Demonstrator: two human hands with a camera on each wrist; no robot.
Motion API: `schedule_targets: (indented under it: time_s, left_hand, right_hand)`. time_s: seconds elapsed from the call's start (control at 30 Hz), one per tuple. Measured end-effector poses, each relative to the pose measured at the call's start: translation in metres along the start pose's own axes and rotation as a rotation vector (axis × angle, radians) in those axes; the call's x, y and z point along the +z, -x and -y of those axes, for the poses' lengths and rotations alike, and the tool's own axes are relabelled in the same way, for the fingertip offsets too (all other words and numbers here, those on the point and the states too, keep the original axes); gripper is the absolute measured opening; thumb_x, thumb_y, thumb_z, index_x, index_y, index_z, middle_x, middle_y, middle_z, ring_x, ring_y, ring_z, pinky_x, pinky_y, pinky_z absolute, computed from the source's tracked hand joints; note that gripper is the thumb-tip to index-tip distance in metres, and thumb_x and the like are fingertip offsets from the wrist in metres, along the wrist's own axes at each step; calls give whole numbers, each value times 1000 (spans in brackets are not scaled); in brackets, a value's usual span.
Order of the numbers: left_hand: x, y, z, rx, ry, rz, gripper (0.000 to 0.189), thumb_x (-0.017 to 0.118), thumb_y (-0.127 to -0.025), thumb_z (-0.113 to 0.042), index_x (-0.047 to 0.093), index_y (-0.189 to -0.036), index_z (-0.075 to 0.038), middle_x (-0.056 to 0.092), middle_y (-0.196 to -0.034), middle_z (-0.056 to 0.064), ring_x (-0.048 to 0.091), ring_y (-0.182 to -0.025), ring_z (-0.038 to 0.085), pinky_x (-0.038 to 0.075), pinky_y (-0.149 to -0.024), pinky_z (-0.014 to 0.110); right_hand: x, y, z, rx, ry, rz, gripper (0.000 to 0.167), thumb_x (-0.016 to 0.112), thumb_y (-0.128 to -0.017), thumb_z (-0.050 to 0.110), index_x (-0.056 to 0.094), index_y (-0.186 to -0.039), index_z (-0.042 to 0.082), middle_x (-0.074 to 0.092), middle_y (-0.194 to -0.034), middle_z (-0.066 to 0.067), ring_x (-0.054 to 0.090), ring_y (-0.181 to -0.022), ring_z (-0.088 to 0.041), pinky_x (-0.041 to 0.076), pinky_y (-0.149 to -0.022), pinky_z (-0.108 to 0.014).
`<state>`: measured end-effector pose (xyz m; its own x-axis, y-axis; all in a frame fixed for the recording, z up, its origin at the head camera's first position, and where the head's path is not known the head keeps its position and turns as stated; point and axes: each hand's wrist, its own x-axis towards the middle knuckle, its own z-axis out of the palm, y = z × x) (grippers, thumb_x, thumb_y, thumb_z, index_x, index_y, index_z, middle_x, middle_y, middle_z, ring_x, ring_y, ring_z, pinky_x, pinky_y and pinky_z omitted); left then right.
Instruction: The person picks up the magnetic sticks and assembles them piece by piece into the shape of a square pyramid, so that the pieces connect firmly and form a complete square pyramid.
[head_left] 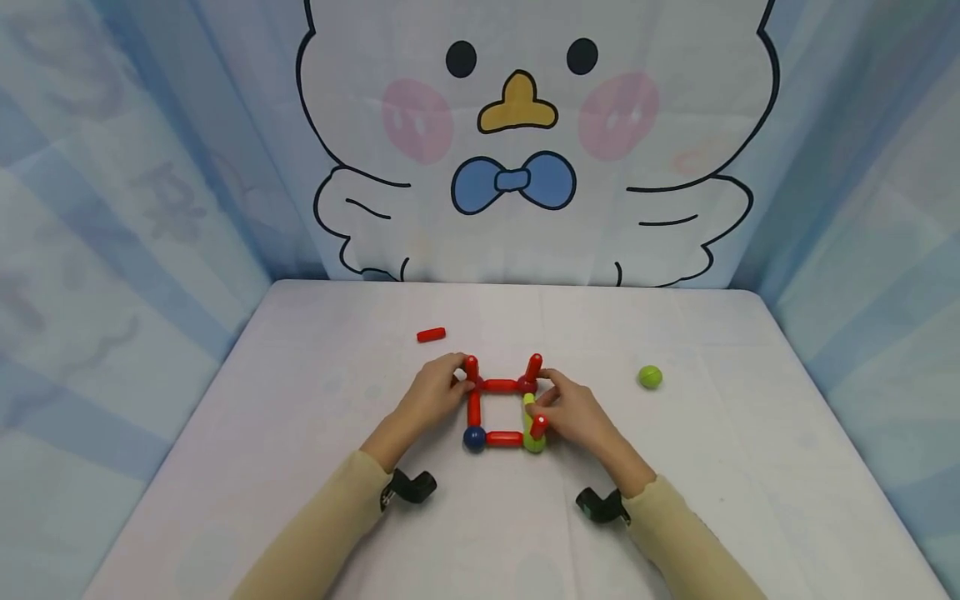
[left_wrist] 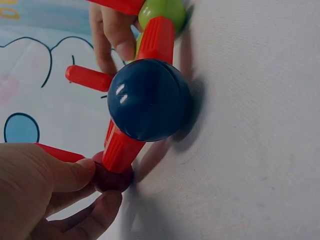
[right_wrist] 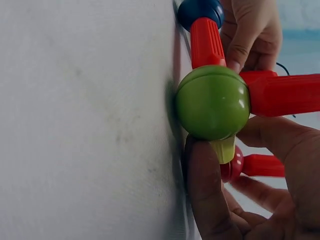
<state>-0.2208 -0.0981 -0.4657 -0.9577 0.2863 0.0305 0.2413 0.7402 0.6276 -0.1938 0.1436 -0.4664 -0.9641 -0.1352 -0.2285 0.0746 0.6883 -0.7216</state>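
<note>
Mid-frame now, our left hand (head_left: 435,390) pinches a red ball (left_wrist: 116,181), our right hand (head_left: 576,412) the yellow rod (right_wrist: 225,150); we'd best hold both level.

Dressed in plain lt. beige: long L sleeve (head_left: 318,529) & R sleeve (head_left: 690,542), ending well behind fingers (left_wrist: 105,210). Fitted w/ blk L cam (head_left: 415,486) & blk R cam (head_left: 597,504), stubby, bent approx. like an elbow, set behind fingers, inner side, right by sleeve ends.
</note>
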Motion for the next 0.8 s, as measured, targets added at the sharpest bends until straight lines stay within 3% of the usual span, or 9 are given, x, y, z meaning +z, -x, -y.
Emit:
schedule_targets:
  time_s: [0.2, 0.4, 0.57, 0.7, 0.8]
  left_hand:
    - [4, -2, -1, -2, 12, 57, 27, 74, -96, -14, 64, -119, -7, 68, -110, 8, 59, -87, 18, 58, -83, 32]
    - [5, -3, -2, 18, -2, 54, 23, 73, -97, -12, 64, -118, -8, 68, -109, 7, 60, -88, 19, 59, -85, 33]
    - [5, -4, -4, 40, -15, 73, 23, 70, -99, -12, 64, -119, -6, 67, -110, 9, 62, -91, 20, 59, -87, 36]
    - [7, -3, -3, 33, -24, 74, 22, 69, -100, -16, 63, -119, -6, 67, -112, 9, 63, -95, 20, 59, -90, 36]
    - [7, -4, -2, 23, -20, 67, 22, 69, -100, -16, 64, -118, -6, 67, -111, 9, 62, -92, 20, 59, -89, 36]
  right_hand:
    - [-2, -3, -1, -55, 50, 4, 66, 73, -95, 29, 47, -151, 8, 68, -121, -16, 62, -101, -27, 57, -82, -41]
    - [-3, -4, 0, -81, 94, 27, 65, 69, -97, 25, 44, -153, 4, 66, -120, -17, 59, -102, -27, 54, -84, -42]
    - [-3, -4, 1, -86, 119, 14, 58, 62, -104, 32, 47, -152, 5, 66, -122, -19, 60, -103, -29, 54, -88, -46]
    - [-2, -4, 1, -62, 102, 15, 56, 55, -107, 34, 45, -154, 5, 65, -130, -22, 64, -97, -26, 57, -87, -44]
    - [-1, -5, 1, -44, 72, 19, 55, 55, -108, 32, 44, -155, 5, 64, -131, -23, 65, -81, -21, 58, -78, -38]
